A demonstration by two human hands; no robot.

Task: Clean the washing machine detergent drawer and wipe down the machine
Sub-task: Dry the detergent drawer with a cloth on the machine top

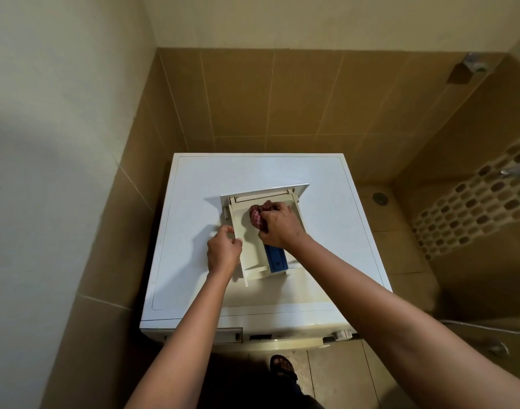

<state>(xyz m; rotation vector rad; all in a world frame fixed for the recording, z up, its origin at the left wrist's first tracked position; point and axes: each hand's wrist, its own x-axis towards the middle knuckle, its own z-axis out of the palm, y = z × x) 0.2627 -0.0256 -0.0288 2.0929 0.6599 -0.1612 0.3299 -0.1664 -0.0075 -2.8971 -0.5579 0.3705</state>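
The cream detergent drawer [253,255] lies on top of the white washing machine [194,187], its front panel turned to the far side and a blue insert [276,258] at its near right. My left hand [223,252] grips the drawer's left wall. My right hand [278,227] holds a bunched red checked cloth [257,216] and presses it into the drawer's far compartment. Part of the cloth is hidden under my fingers.
The machine stands in a corner, with a pale wall on the left and tan tiles behind. An empty drawer slot [229,335] shows at the machine's front top left. A floor drain [379,198] lies to the right. My sandalled foot [282,367] is on the floor below.
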